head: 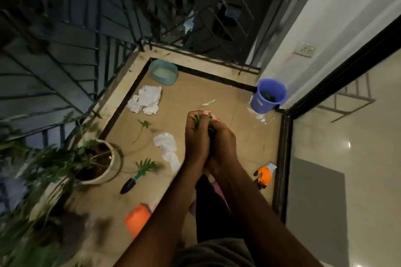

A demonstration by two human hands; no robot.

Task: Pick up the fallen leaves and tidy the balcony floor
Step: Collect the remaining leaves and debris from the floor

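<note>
Left hand point(196, 138) and right hand point(224, 145) are pressing together above mid-floor, fingers curling round a clump of green leaves point(198, 122). Two loose sprigs point(145, 124) are lying nearer the railing side, by the white pot point(112, 158). Bare tile is stretching ahead to the purple bucket point(269, 95) in the far wall corner.

1. Teal basin point(164, 71), 11 o'clock, holding pale liquid, in the corner under the dark metal railing point(108, 28).
2. Crumpled white cloth point(145, 99), 10 o'clock; second white cloth point(167, 147), 8 o'clock, nearer centre.
3. Potted plant in a white pot point(112, 158), 8 o'clock; foliage blurred.
4. Hand trowel point(129, 184), black blade, teal handle, at the pot's 5 o'clock, just beside it.
5. Orange container point(137, 220), 7 o'clock; blurred.
6. Orange glove point(263, 176) with black tips, 4 o'clock, near the dark door frame point(282, 158).
7. Wall socket point(304, 50), 2 o'clock, on the white wall.
</note>
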